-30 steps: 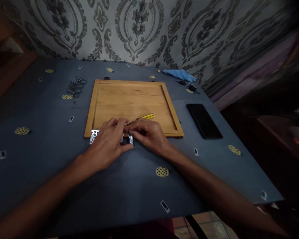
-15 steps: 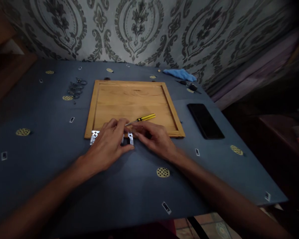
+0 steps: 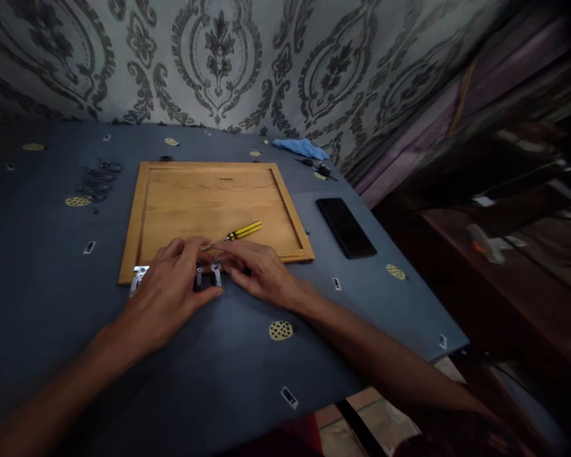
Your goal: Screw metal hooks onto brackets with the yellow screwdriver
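Observation:
A framed wooden panel (image 3: 209, 203) lies flat on the table. At its near edge sits a silver metal bracket (image 3: 216, 271), whose other end (image 3: 139, 273) shows left of my left hand. My left hand (image 3: 171, 285) is closed over the bracket's middle, thumb along its near side. Close by on the right, my right hand (image 3: 257, 270) has its fingertips bent together at the bracket's right end; what they pinch is hidden. A screwdriver with a yellow and black handle (image 3: 245, 230) lies on the panel, its shaft running toward my fingers.
The table (image 3: 247, 381) has a blue patterned cover. A black phone (image 3: 346, 227) lies to the right. Behind it are a blue cloth (image 3: 301, 148) and small dark tools (image 3: 316, 168). Several dark metal pieces (image 3: 98, 178) lie to the left. A patterned curtain (image 3: 219, 63) hangs behind.
The view has turned to the right, so everything appears shifted left. Both hands stay at the panel's near edge, with little change in their pose.

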Motion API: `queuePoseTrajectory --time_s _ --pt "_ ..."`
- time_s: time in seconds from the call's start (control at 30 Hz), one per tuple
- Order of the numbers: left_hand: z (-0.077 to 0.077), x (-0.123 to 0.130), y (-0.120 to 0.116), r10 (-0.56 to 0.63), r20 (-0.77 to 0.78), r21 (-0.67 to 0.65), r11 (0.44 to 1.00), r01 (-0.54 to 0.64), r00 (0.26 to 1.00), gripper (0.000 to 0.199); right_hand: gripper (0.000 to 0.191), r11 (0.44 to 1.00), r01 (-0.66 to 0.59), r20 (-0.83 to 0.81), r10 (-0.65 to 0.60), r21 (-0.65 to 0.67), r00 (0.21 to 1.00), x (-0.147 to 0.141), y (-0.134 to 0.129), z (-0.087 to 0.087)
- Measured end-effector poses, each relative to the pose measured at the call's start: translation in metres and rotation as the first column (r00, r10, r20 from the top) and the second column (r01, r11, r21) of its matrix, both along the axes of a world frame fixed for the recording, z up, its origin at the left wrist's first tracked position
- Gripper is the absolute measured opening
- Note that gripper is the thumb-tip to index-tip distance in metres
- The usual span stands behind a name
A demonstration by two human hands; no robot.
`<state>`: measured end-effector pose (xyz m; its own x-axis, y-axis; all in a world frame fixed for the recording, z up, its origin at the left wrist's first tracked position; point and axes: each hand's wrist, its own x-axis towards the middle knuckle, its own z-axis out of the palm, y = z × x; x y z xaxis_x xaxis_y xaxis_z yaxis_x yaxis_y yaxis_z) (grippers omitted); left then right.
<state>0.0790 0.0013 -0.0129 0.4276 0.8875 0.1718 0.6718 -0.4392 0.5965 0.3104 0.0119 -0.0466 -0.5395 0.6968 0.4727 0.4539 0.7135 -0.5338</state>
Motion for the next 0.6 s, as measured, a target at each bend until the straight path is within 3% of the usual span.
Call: queuePoseTrajectory --time_s 0.1,0.2,0.33,0.4,0.47,0.53,0.6 --pt "0.005 0.002 -0.001 -0.006 -0.042 -0.014 1.000 0.005 0.999 0.064 0.039 1.000 -0.023 -0.029 0.022 -0.007 0.999 0.002 0.000 0.005" --pt "0.008 0.003 -0.001 -0.002 -0.065 -0.028 1.000 0.000 0.998 0.067 0.020 0.999 -0.039 -0.028 0.039 0.018 0.999 0.006 0.000 0.014" --pt "0.008 0.001 -0.001 -0.014 -0.026 -0.062 0.998 0.012 1.000 0.065 0.013 0.994 0.091 -0.081 -0.087 0.053 0.993 0.016 0.000 0.036" --pt "0.006 0.001 -0.001 -0.012 -0.004 -0.043 0.999 0.012 1.000 0.064 0.010 0.974 0.225 -0.282 -0.210 0.022 0.936 0.022 0.000 0.047" --pt "0.005 0.000 -0.002 -0.013 0.001 -0.014 1.000 0.013 1.000 0.062 0.007 0.945 0.321 -0.467 -0.312 -0.063 0.828 0.027 0.000 0.056" --pt "0.005 0.000 -0.002 -0.018 -0.002 -0.001 1.000 0.018 1.000 0.059 0.008 0.931 0.347 -0.580 -0.344 -0.110 0.738 0.031 0.001 0.061" --pt "0.006 0.000 -0.003 -0.019 -0.006 -0.004 1.000 0.019 1.000 0.056 0.014 0.926 0.350 -0.609 -0.359 -0.139 0.707 0.032 0.000 0.063"
